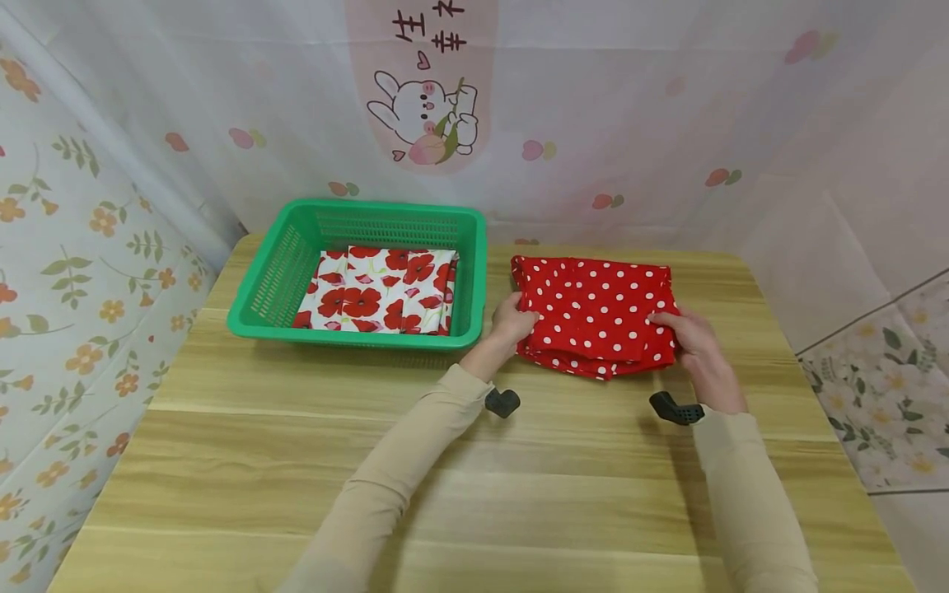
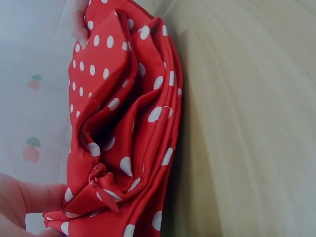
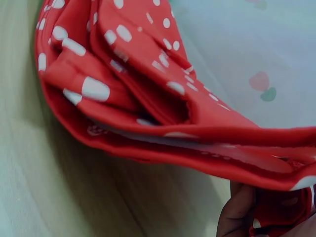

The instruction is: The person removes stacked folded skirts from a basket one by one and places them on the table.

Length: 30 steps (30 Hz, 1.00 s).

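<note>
A folded red garment with white polka dots [image 1: 593,313] is held between both hands at the table's back right. My left hand [image 1: 515,319] pinches its left side, thumb on top. On the opposite side my right hand [image 1: 689,333] grips the edge, thumb over the cloth and fingers underneath. In the left wrist view, the garment's [image 2: 148,98] stacked layers gape at the near side, and a small red zipper pull [image 2: 101,180] shows near the left thumb. From the right wrist, the layered cloth edge [image 3: 197,143] runs toward the right fingers [image 3: 237,210].
Left of the garment stands a green plastic basket [image 1: 356,336] with a folded white cloth with red poppies [image 1: 381,292] inside. The wooden table [image 1: 519,511] ends at a printed curtain [image 1: 578,107] behind. A black wrist device sits below each hand.
</note>
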Each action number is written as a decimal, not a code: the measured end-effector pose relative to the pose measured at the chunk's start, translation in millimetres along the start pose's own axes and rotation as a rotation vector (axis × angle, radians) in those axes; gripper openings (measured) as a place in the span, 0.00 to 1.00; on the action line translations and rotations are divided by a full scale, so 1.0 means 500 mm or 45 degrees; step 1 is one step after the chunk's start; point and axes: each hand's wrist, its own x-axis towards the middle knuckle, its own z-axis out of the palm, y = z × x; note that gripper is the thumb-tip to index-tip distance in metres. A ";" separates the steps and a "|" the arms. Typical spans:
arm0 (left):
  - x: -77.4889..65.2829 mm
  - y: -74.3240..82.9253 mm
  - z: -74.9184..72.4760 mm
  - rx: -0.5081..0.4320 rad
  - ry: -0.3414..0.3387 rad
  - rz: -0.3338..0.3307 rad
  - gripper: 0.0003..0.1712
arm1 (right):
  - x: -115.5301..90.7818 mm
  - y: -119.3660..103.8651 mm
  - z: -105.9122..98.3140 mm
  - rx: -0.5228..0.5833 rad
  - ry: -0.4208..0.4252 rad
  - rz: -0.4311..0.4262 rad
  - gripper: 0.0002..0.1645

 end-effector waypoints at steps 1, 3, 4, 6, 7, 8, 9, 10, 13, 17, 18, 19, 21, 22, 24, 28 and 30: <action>0.002 -0.003 0.000 -0.001 0.005 -0.006 0.33 | 0.002 0.002 0.000 -0.011 0.008 -0.006 0.15; 0.008 -0.007 0.000 0.001 0.020 -0.018 0.33 | 0.008 0.005 0.001 -0.037 0.022 -0.018 0.20; 0.010 -0.008 0.000 -0.002 0.029 -0.025 0.33 | 0.011 0.006 0.001 -0.060 0.034 -0.023 0.23; 0.014 -0.010 0.000 -0.003 0.038 -0.039 0.32 | 0.018 0.007 0.002 -0.109 0.058 -0.033 0.29; 0.015 -0.011 0.000 -0.005 0.042 -0.044 0.32 | 0.022 0.007 0.002 -0.130 0.071 -0.034 0.30; 0.017 -0.011 0.001 -0.010 0.047 -0.048 0.32 | 0.026 0.006 0.003 -0.147 0.084 -0.030 0.34; 0.018 -0.011 0.002 -0.019 0.047 -0.051 0.31 | 0.030 0.006 0.003 -0.165 0.098 -0.024 0.34; 0.019 -0.011 0.002 -0.030 0.050 -0.055 0.31 | 0.033 0.005 0.004 -0.185 0.106 -0.024 0.35; 0.022 -0.011 0.003 -0.053 0.053 -0.067 0.31 | 0.044 0.004 0.005 -0.239 0.131 -0.031 0.37; 0.028 -0.014 0.003 -0.061 0.071 -0.079 0.33 | 0.058 0.006 0.010 -0.317 0.160 -0.050 0.38; 0.030 -0.015 0.003 -0.056 0.075 -0.081 0.33 | 0.061 0.006 0.011 -0.337 0.172 -0.051 0.36; 0.031 -0.016 0.004 -0.046 0.079 -0.085 0.34 | 0.063 0.007 0.012 -0.353 0.188 -0.055 0.32; 0.033 -0.019 0.004 -0.020 0.090 -0.085 0.35 | 0.067 0.010 0.016 -0.392 0.232 -0.064 0.23; 0.033 -0.020 0.004 -0.004 0.096 -0.084 0.36 | 0.069 0.012 0.017 -0.416 0.256 -0.071 0.20; 0.032 -0.021 0.005 0.046 0.111 -0.074 0.38 | 0.072 0.017 0.020 -0.487 0.300 -0.086 0.18; 0.028 -0.022 0.006 0.156 0.168 -0.038 0.42 | 0.075 0.025 0.022 -0.654 0.317 -0.121 0.29; 0.028 -0.023 0.007 0.207 0.196 -0.010 0.43 | 0.075 0.027 0.023 -0.749 0.302 -0.136 0.34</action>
